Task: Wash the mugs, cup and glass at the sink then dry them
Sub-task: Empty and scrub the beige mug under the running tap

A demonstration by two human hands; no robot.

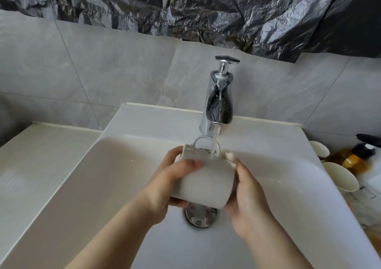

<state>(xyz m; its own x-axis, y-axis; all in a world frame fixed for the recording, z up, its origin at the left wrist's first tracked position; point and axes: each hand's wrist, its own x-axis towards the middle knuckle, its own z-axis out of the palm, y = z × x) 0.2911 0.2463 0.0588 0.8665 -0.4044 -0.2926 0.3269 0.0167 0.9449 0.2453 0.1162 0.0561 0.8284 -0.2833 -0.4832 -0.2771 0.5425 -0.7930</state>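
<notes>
Left of the basin lies a pale counter (41, 155), well apart from the work. The white sink (123, 165) takes up the middle of the view.

The left hand (171, 182) grips the white mug (206, 182) at its left side, fingers curled over the top of the wall and thumb underneath. The mug is held on its side above the drain (201, 217), handle uppermost and towards the tap (218, 103). A stream of water (214, 142) falls from the spout onto the mug just beside the handle.

The right hand (247, 202) holds the mug's right side, thumb laid along the wall and the other fingers wrapped round behind it. A small pale object (229, 156) shows at the far end of this hand; whether it is a fingertip or a scrap of cloth cannot be told.

To the right of the sink stand two cups (340, 175) beside an amber bottle (354, 157).

Assessment: the step in hand is the rinsing of one mug. The drying has not begun, and the cups on the right may remain to be washed. The next move calls for turning the mug so that water reaches its inside and rim, with a firm grip, as wet glazed ware is likely slippery.
</notes>
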